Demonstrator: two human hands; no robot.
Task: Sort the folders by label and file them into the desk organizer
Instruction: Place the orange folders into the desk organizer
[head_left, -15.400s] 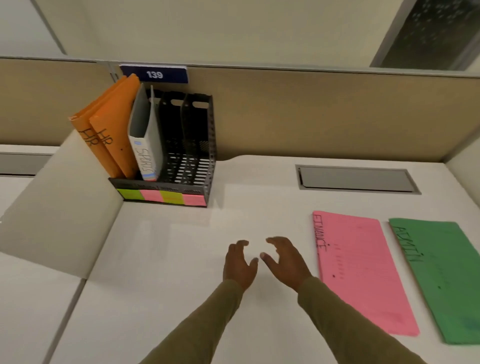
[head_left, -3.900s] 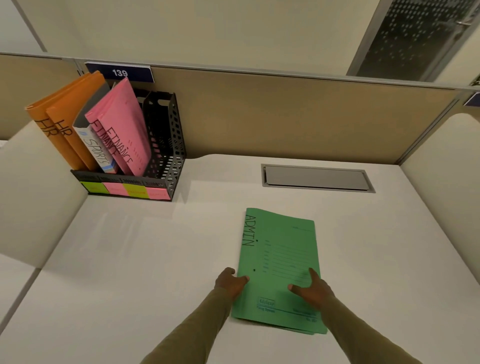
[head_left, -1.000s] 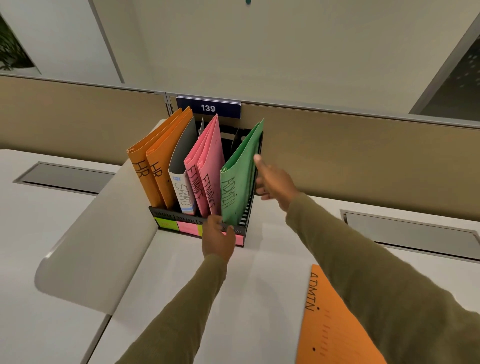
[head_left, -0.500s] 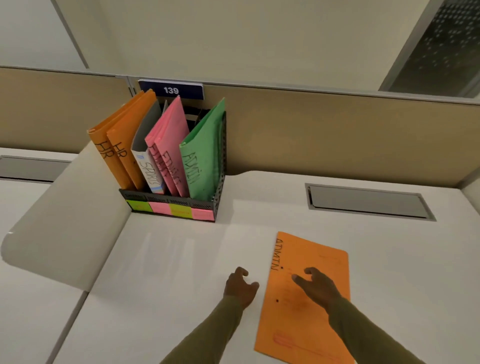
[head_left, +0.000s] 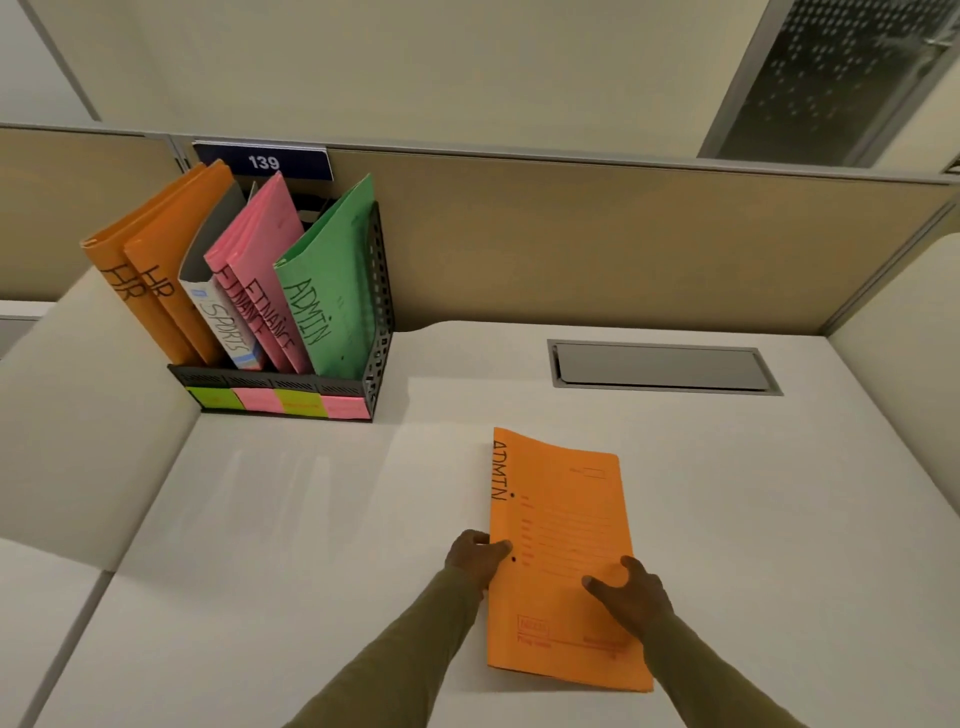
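— What have you got there?

— An orange folder (head_left: 563, 545) of thin card. ADMIN is hand-lettered in black down its left edge, faint printed lines cross the cover, and there are two dark dots near that edge.

— What is it lying on?

— A plain white bench (head_left: 311, 519). Beyond my left grip (head_left: 475, 558) and right grip (head_left: 631, 597), a tan partition (head_left: 571, 234) closes the far side and carries a blue number plate (head_left: 262, 162) reading 139. A grey hatch (head_left: 662, 366) is set flush into the bench ahead of my right grip. A cream side panel (head_left: 78, 389) stands well to the left of my left grip. High up to the right there is a dotted glass pane (head_left: 841, 78).

— And the organizer?

— The black mesh desk organizer (head_left: 382, 291) stands ahead and to the left of my left grip, against the partition and well apart from the orange folder. Leaning in it, from left to right, are two HR folders (head_left: 156, 280), a white SPORTS folder (head_left: 228, 322), two pink folders (head_left: 260, 249) marked FINANCE, and a green folder (head_left: 332, 291) marked ADMIN in the end slot. Coloured sticky notes (head_left: 280, 402) line its front lip.

— How are you holding the orange one?

— It lies between my grips with its short end toward me. My left grip pinches its left edge, thumb on the cover, the other fingers hidden. My right grip rests on the lower right of the cover with thumb and forefinger spread, clasping nothing. I cannot tell whether that left edge is off the bench.
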